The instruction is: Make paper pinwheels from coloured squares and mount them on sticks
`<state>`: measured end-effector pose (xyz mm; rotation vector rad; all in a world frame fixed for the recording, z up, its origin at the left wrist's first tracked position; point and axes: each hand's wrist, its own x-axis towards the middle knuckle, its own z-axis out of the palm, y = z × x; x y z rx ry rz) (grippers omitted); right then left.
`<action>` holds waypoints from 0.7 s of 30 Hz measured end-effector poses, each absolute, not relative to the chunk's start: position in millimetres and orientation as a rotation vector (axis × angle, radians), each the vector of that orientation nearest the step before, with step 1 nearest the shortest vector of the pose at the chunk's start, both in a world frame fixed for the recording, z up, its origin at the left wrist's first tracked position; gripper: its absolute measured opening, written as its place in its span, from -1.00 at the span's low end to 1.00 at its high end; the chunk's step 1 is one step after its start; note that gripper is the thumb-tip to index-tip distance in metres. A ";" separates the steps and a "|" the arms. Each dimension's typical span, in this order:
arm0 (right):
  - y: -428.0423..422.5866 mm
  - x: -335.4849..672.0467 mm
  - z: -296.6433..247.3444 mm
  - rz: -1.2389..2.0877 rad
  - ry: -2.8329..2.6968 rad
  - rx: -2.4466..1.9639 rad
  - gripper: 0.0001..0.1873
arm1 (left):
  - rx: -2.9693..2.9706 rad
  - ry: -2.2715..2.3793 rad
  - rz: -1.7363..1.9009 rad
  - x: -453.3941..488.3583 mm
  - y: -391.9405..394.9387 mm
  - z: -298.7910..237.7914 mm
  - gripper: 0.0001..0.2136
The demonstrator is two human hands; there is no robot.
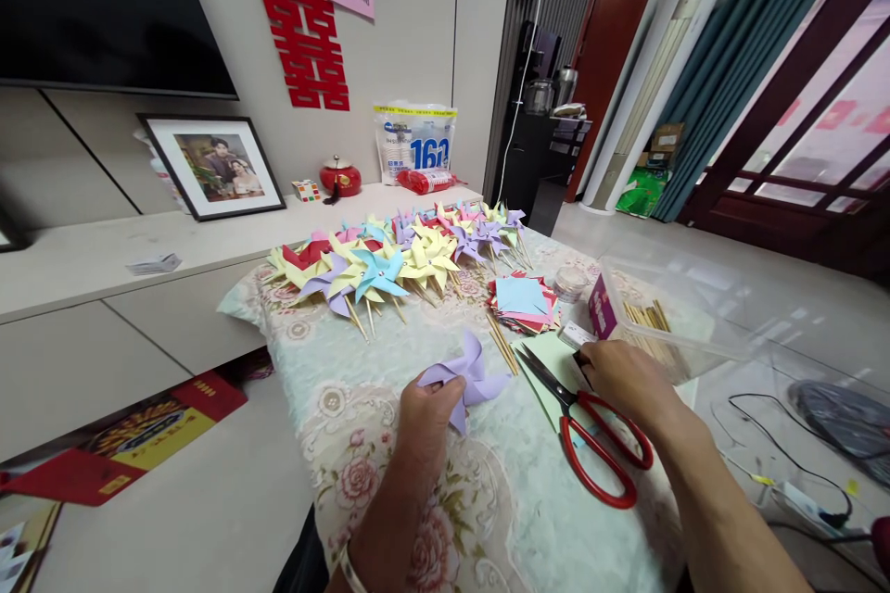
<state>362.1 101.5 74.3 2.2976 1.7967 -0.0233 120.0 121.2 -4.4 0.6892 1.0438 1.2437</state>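
My left hand (425, 417) is closed on a lilac paper pinwheel (475, 377) and presses it to the floral tablecloth (362, 445). My right hand (622, 375) rests with curled fingers on a pale green sheet (551, 361), beside a small white item (576, 334); what its fingertips hold is hidden. Red-handled scissors (591, 435) lie just under that hand. A few wooden sticks (502, 343) lie between the two hands.
Several finished pinwheels (389, 259) on sticks lie across the far end of the table. A stack of coloured paper squares (523, 301), a small round tub (570, 283) and a clear box of sticks (660, 320) stand at the right. Cables (779, 445) trail on the floor.
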 end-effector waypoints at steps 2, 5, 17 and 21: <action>104.5 359.9 78.2 -0.030 1.785 2.274 -0.72 | 0.695 1.043 1.239 120.4 121.2 -4.7 -0.85; 109.5 357.2 78.6 -0.044 1.773 2.256 -0.70 | 0.694 1.041 1.245 121.3 121.4 -8.1 -0.82; 115.4 355.5 60.6 -0.011 1.732 2.324 -0.62 | 0.708 1.076 1.273 122.7 119.4 -7.8 -0.84; 112.5 357.6 59.2 -0.015 1.741 2.340 -0.64 | 0.697 1.088 1.260 122.3 118.7 -5.5 -0.83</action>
